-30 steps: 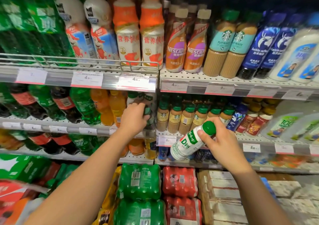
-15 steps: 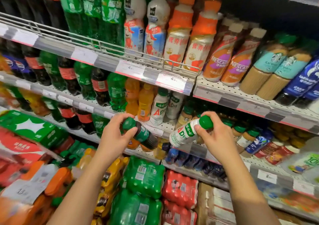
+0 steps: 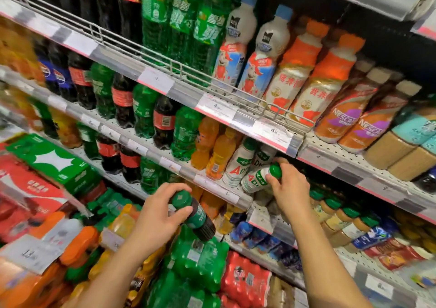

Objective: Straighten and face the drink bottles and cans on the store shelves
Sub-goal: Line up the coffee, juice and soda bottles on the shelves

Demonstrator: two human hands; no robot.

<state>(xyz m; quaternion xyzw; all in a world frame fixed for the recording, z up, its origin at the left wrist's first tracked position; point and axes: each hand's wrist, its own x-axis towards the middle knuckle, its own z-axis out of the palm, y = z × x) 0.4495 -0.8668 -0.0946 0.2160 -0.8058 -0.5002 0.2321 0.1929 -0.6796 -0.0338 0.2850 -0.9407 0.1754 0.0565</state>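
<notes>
My right hand (image 3: 289, 187) grips the green cap of a small white AD bottle (image 3: 254, 180), tilted at the front edge of the middle shelf (image 3: 212, 185), beside two matching white AD bottles (image 3: 238, 166) standing there. My left hand (image 3: 158, 215) holds a dark bottle with a green cap and green label (image 3: 194, 213), tilted in front of the shelves, below the shelf edge and apart from the other bottles.
Cola, green soda and orange drink bottles (image 3: 212, 152) fill the middle shelf to the left. Milk drinks and Nescafe bottles (image 3: 346, 119) stand on the upper shelf behind a wire rail. Shrink-wrapped green packs (image 3: 198, 260) and red packs sit below. Small coffee bottles (image 3: 339, 215) line the lower right shelf.
My right hand has carried the white AD bottle up to the middle shelf beside its matching bottles. My left hand keeps the dark bottle, lower in view. The view has swung left.
</notes>
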